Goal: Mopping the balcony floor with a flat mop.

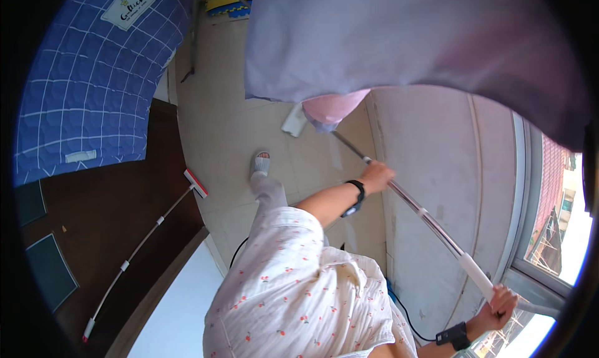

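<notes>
A long-handled flat mop [405, 197] slants across the view, its silvery pole ending in a white grip at the lower right. My left hand [377, 177] is closed round the middle of the pole. Lower down, my right hand [499, 305] is wrapped round the grip end, near the window. At the far end a flat white mop head [293, 120] rests on the tiled floor [231, 77]. Hanging pink cloth [337, 107] hides part of that head and where it joins the pole.
A large lavender cloth [399, 40] hangs overhead at the far right. Blue checked quilted fabric [93, 90] hangs at the left. Below it a second pole with a red-and-white head [196, 183] leans by a dark brown panel [125, 214]. A pale wall [437, 158] and window [530, 202] stand right.
</notes>
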`<state>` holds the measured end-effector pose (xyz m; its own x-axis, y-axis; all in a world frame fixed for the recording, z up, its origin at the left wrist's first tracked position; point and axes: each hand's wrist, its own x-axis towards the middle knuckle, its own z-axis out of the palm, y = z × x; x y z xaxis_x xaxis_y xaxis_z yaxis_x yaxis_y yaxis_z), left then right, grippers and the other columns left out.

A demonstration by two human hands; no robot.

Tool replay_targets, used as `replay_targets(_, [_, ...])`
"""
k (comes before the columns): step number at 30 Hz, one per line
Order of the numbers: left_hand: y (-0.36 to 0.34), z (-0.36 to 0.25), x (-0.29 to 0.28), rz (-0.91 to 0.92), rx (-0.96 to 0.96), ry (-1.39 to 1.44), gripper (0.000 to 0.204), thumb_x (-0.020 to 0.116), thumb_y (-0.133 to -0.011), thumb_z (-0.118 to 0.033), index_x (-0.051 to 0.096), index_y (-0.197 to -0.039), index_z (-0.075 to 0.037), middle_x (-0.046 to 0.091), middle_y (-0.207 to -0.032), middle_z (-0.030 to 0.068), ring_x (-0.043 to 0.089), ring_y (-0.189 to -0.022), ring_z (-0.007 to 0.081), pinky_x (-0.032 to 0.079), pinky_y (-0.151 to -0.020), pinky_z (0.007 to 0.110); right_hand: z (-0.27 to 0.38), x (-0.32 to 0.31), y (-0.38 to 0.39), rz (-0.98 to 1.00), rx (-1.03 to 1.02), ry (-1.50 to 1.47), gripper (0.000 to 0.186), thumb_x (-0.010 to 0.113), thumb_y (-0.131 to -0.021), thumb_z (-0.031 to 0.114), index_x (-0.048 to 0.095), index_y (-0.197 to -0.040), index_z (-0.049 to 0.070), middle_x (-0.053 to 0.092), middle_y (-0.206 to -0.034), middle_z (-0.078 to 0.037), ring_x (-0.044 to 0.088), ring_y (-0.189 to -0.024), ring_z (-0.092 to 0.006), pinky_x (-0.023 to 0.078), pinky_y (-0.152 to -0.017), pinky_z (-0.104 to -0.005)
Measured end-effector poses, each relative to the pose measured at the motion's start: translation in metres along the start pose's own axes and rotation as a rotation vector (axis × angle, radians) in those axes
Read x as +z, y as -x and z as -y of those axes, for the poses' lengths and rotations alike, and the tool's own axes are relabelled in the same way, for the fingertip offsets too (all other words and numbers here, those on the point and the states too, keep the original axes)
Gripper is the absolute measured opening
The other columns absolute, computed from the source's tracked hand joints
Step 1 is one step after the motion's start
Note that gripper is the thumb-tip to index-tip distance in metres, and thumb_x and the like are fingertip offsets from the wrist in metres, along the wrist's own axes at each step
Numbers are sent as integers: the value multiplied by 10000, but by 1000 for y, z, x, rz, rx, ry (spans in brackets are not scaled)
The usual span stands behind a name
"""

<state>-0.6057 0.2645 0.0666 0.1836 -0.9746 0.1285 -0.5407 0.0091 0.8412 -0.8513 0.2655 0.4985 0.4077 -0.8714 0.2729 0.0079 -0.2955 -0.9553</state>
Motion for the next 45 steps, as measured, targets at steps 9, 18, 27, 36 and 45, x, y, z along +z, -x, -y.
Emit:
replay_targets(9, [12, -80, 19, 163, -27, 170, 79, 593, -680, -87, 625, -681, -159, 626, -706, 84, 607, -782, 292, 436, -756, 420, 51, -62, 28, 38, -121, -158, 291, 402, -894, 152, 276, -632, 150, 279, -583, -4, 306, -585, -131, 332, -726, -375])
replay_targets(18, [170, -1, -124, -239, -193, 22, 81, 630, -663, -68, 620, -719, -125, 620, -681, 82, 605, -694, 301, 461, -654, 416, -18, 68, -41, 498, -137, -370, 348, 376, -937, 258, 335, -604, 163, 354, -485, 18, 345, -456, -94, 386, -564, -308])
replay_targets(27, [297, 122, -214, -308, -587, -236, 73, 584, -705, -66, 633, -743, -105, 635, -740, 103, 583, -762, 320, 467, -691, 403, -83, 255, 14, 702, 45, -494, 348, 433, -881, 210, 376, -554, 107, 407, -453, -44, 428, -424, -183, 455, -642, -404])
replay_targets(36, [188, 35, -87, -57, -302, -29, 101, 622, -688, -85, 641, -770, -142, 642, -746, 98, 617, -765, 312, 478, -677, 413, -23, 74, 38, 313, 45, -235, 293, 346, -910, 191, 317, -624, 138, 296, -483, 2, 315, -474, -119, 412, -678, -364])
replay_targets(45, [78, -166, 136, 116, -92, 203, 119, 608, -712, -75, 653, -804, -135, 649, -815, 120, 611, -840, 314, 469, -733, 423, 70, -189, 102, 174, 44, -107, 303, 360, -908, 128, 266, -620, 145, 252, -548, -12, 309, -562, -129, 343, -751, -366])
